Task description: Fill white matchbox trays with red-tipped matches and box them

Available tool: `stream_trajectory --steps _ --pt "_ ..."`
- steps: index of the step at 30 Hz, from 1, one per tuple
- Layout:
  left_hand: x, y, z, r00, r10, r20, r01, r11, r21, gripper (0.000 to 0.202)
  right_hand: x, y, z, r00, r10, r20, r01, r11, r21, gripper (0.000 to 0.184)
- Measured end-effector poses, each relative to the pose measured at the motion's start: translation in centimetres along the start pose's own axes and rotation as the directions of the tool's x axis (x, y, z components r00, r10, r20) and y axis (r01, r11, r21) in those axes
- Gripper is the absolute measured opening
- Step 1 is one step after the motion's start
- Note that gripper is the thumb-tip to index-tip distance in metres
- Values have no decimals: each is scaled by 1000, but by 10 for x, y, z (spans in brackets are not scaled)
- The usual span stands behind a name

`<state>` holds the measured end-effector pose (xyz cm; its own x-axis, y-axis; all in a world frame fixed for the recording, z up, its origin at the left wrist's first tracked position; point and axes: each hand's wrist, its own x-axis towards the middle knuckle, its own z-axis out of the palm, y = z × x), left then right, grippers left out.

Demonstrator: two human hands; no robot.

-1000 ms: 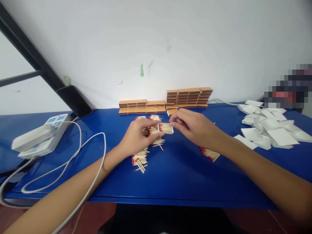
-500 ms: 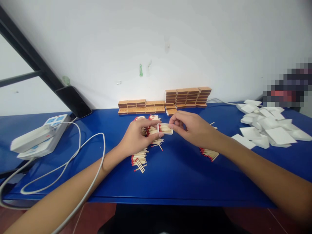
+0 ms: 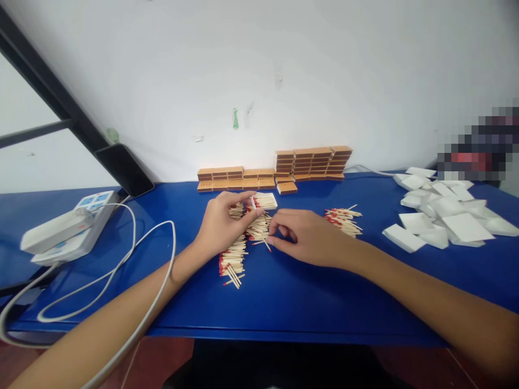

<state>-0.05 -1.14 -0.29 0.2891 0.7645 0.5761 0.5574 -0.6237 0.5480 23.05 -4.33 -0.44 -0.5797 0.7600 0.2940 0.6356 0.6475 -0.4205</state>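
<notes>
Between the thumb and fingers of my left hand [image 3: 225, 224] is a small white matchbox tray [image 3: 274, 205], tilted, with red-headed matches [image 3: 264, 201] lying in it. My right hand [image 3: 304, 235] is closed, its thumb and fingertips at the right edge of a match pile [image 3: 257, 229] below the tray. Whether a match is pinched there I cannot make out. A longer heap of matches [image 3: 233, 256] runs partly under my left hand. Beyond my right hand lies another match pile [image 3: 344, 220].
Closed matchboxes [image 3: 322, 162] stand stacked along the wall, with one loose matchbox [image 3: 287, 187] in front. White empty trays [image 3: 441, 208] are heaped at the right. A power strip [image 3: 81, 224], a white cable [image 3: 174, 254] and a black phone-like slab [image 3: 125, 168] are on the left of the blue table [image 3: 304, 308].
My left hand has shifted the tray slightly left and away from me. My right hand has left the tray and come down towards the matches, uncovering the right-hand pile.
</notes>
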Motion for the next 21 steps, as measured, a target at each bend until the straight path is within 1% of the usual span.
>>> stream_trajectory --steps 2,5,9,12,14,17,21 --pt "0 0 0 1000 -4 7 4 1000 3 32 -1 0 5 999 -17 37 16 1000 12 1" --pt "-1 1 1 1000 8 19 -8 1000 10 33 -2 2 8 996 -65 64 63 998 26 10" --pt "-1 3 1 999 20 26 -20 1000 18 32 -1 5 10 995 -72 70 69 997 43 6" --pt "-1 3 1 999 25 25 -26 999 22 33 0 5 13 996 -65 66 61 997 55 11" --pt "-1 2 1 999 28 24 -29 999 25 34 1 5 14 996 -59 69 55 997 53 11" --pt "-1 2 1 999 36 26 -37 999 32 33 0 5 13 994 -64 85 60 997 50 11" --pt "-1 2 0 999 33 32 -34 999 35 33 -2 5 7 993 -76 88 73 997 39 10"
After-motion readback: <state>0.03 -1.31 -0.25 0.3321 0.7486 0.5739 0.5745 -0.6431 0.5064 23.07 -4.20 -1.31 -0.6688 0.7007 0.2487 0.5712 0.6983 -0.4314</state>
